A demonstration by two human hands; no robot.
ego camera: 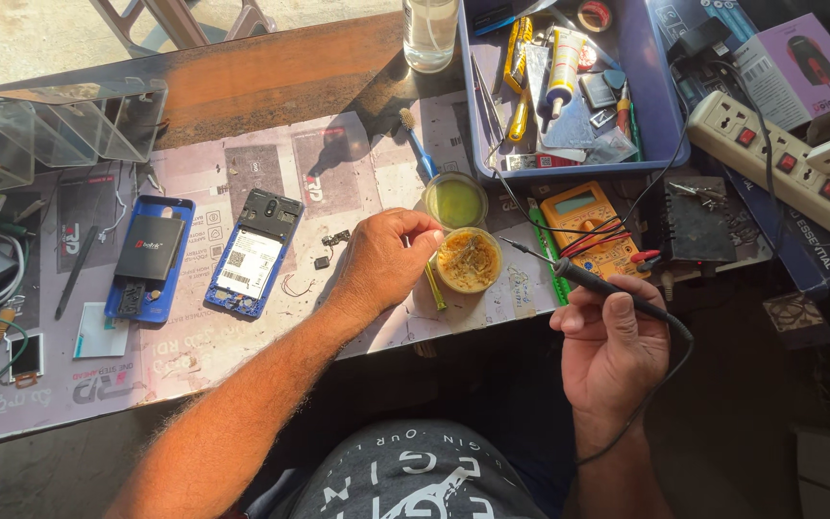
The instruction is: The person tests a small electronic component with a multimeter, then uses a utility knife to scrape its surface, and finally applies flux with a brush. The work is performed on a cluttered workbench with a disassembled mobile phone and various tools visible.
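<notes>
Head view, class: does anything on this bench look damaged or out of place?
Yes. Two blue phones lie opened, backs off, with small loose parts scattered on the mat between them and the left hand.

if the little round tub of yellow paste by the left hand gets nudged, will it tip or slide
The round tub looks low and wide, so it would probably slide rather than tip. It seems small and light, and the mat looks smooth, so a nudge from the left hand likely shifts it easily. It stands open, so paste could smear.
</notes>
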